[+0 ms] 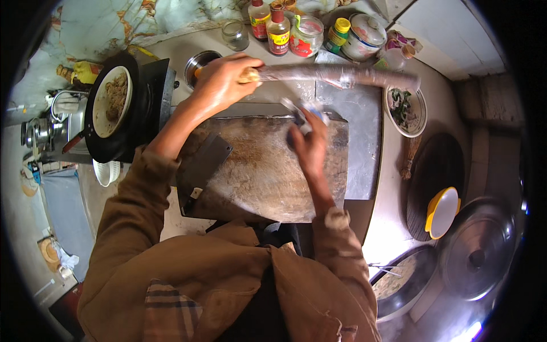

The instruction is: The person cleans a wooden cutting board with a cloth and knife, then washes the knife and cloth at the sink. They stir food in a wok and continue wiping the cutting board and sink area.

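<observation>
In my raised left hand [226,81] is one end of a long brownish rod-like thing [342,75], which reaches level to the right above the counter. It is blurred, so its exact kind cannot be told. A pale yellow piece shows at my fingers. My right hand [313,147] is over the far right part of a worn wooden cutting board [265,171]. Between its thumb and fingers sits a small blue and white thing [305,115], too blurred to name. A dark cleaver [209,158] lies flat on the board's left side, handle towards me.
A wok [143,94] holding a bowl of minced filling [115,96] stands left. Behind are sauce bottles [278,36], jars [308,36] and a metal cup [192,68]. Rightward are a bowl of sliced vegetables [406,111], a yellow-white bowl [443,213] and a steaming pan [406,282].
</observation>
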Available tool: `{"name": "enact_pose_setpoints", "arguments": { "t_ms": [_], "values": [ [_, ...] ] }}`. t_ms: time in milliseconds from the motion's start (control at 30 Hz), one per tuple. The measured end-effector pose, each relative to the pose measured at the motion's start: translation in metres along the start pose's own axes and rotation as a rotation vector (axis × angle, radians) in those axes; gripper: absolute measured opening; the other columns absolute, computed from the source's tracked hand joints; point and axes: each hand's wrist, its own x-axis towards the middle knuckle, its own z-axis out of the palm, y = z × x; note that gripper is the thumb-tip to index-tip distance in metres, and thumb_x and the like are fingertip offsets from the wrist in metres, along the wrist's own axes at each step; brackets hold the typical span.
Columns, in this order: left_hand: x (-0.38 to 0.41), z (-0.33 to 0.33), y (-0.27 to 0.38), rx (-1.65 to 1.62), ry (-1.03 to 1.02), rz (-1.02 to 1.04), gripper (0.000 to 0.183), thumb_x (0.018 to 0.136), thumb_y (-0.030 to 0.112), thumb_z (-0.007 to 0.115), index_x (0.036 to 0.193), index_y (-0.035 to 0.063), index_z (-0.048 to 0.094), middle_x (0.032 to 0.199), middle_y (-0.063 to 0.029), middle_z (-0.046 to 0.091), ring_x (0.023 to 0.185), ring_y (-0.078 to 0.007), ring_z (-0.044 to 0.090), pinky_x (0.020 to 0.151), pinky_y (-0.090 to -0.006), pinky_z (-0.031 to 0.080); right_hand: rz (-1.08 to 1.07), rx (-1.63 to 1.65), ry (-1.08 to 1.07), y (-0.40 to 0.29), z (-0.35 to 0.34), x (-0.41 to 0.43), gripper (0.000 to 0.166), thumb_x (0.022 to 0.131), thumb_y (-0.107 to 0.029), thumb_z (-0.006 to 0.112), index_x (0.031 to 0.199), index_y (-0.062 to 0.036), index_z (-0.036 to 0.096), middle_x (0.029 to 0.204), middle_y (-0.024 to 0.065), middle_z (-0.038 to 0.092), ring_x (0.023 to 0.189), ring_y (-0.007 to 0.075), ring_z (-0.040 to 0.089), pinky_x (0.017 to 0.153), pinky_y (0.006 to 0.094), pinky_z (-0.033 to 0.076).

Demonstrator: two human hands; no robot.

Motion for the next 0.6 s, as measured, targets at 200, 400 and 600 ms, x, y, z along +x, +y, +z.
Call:
{"name": "enact_pose_setpoints", "arguments": {
  "t_ms": [200, 400, 600],
  "values": [
    [-0.057, -0.050, 0.043, -0.193, 0.297, -0.323, 0.031, 0.079, 0.000, 0.069, 0.108, -0.0054, 0.059, 0.091, -0.0019, 0.061, 0.080, -0.0048, 0.054, 0.071, -0.0202, 0.047, -0.391, -0.506, -0.564, 0.027, 0.163, 0.068, 0.040, 0.078, -0.032, 0.065, 0.117, -0.0222, 0.060, 0.136, 0.0067, 0.042, 0.131, 0.0312, 0.030, 0.097, 0.0549, 0.033],
    [-0.107, -0.044, 0.045, -0.248, 0.347, -0.550, 0.034, 0.080, 0.006, 0.070, 0.110, -0.0070, 0.058, 0.095, -0.0061, 0.062, 0.085, -0.0092, 0.058, 0.074, -0.0231, 0.050, -0.306, -0.630, -0.670, 0.060, 0.135, 0.094, 0.038, 0.077, -0.025, 0.064, 0.115, -0.0275, 0.061, 0.140, -0.0067, 0.041, 0.133, 0.0219, 0.028, 0.100, 0.0511, 0.034],
    [-0.120, -0.019, 0.041, -0.320, 0.287, -0.607, 0.038, 0.080, 0.006, 0.071, 0.114, -0.0051, 0.057, 0.098, -0.0059, 0.062, 0.088, -0.0107, 0.059, 0.078, -0.0241, 0.051, -0.252, -0.703, -0.581, 0.115, 0.033, 0.124, 0.033, 0.077, -0.016, 0.063, 0.108, -0.0270, 0.067, 0.132, -0.0102, 0.050, 0.126, 0.0216, 0.040, 0.101, 0.0372, 0.039]
  ]
}}
